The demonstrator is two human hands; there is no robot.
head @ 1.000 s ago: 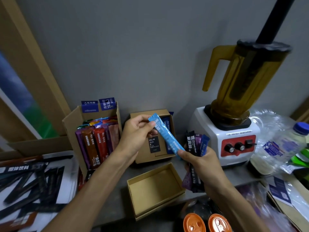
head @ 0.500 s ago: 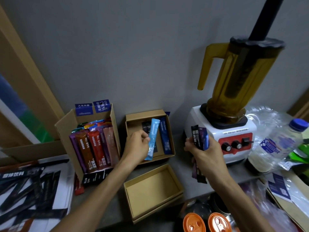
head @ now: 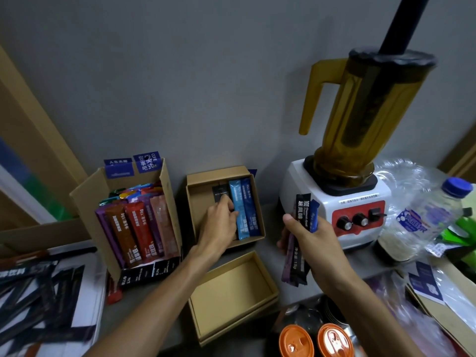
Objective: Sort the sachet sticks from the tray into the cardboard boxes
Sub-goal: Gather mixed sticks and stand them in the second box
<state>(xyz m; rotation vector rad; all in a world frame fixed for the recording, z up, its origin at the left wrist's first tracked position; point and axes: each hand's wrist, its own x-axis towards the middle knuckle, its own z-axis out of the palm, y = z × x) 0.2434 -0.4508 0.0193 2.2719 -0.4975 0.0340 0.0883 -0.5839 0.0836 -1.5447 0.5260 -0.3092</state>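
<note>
While in box, sachet beside left grip

Light-blue sachet stick: from two-hand hold to lying inside small cardboard box | left hand followed it in, fingertips against it | right hand released it, left with sachet bundle

Drinks-shop counter: blender, cup lids, sachets.

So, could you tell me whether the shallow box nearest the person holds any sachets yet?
No, the shallow box shows only its bare cardboard floor.
</note>
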